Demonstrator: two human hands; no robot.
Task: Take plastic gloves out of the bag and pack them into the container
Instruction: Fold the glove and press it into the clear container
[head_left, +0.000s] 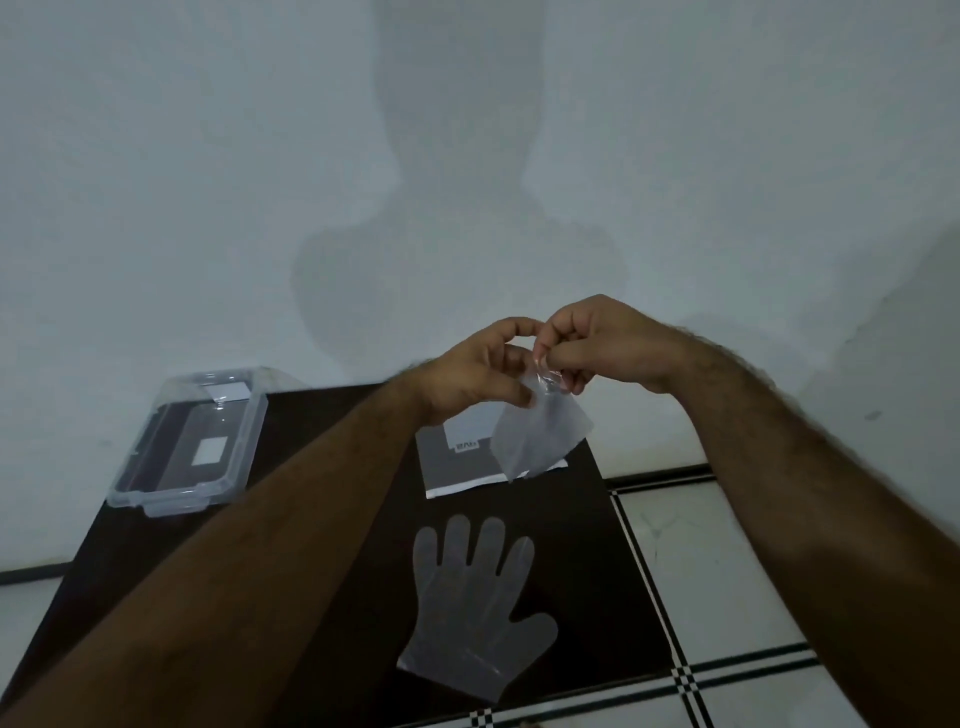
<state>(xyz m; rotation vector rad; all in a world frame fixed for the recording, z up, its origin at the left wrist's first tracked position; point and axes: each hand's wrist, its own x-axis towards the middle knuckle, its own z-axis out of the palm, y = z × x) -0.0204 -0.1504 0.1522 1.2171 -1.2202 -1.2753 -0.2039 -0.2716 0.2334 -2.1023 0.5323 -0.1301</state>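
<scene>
Both hands are raised above the dark table (332, 597). My left hand (475, 371) and my right hand (597, 343) pinch the top of a folded clear plastic glove (540, 434), which hangs below the fingers. A second clear glove (470, 605) lies spread flat on the table, fingers pointing away from me. The flat glove bag (457, 467), with a white label, lies on the table beyond it, partly behind the hanging glove. A clear plastic container (189, 441) stands open at the table's far left corner.
A pale wall rises right behind the table and carries my shadow. White floor tiles (727, 571) with black grid lines lie to the right of the table's edge and in front of it.
</scene>
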